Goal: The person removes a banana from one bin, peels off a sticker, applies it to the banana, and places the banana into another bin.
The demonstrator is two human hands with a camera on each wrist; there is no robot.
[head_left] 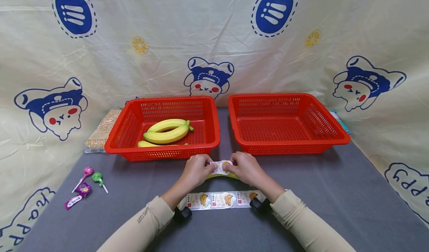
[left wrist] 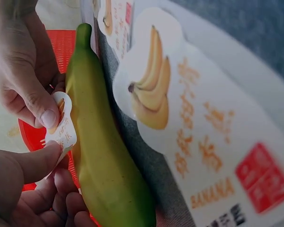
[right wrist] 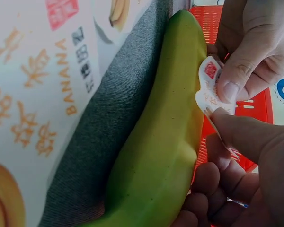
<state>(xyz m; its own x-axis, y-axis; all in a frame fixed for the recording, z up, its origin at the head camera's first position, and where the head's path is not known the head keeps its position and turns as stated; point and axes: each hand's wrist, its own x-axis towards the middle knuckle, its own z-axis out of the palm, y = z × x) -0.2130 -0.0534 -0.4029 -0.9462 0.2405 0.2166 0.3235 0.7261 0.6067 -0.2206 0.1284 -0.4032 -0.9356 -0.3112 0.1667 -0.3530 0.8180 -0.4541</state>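
Observation:
A banana [head_left: 221, 176], yellow with greenish ends, lies crosswise on the grey table before me. Over it I hold a white sticker [head_left: 220, 167] printed with bananas. My left hand [head_left: 198, 169] pinches one end of this sticker, thumb on its printed face; my right hand [head_left: 247, 168] pinches the other end the same way. In the right wrist view the sticker [right wrist: 210, 92] overlaps the banana's [right wrist: 165, 109] side, slightly bent between the thumbs. Nearer to me, under my wrists, lies a strip of banana stickers [head_left: 222, 201], its ends partly hidden by the wrist cameras.
A red basket [head_left: 161, 153] with several bananas [head_left: 167, 134] stands behind my left hand. A second red basket [head_left: 291, 147] stands at the right. Lollipops [head_left: 88, 172] and purple-wrapped candy [head_left: 78, 196] lie at left. A bag of grains [head_left: 102, 132] sits behind the left basket.

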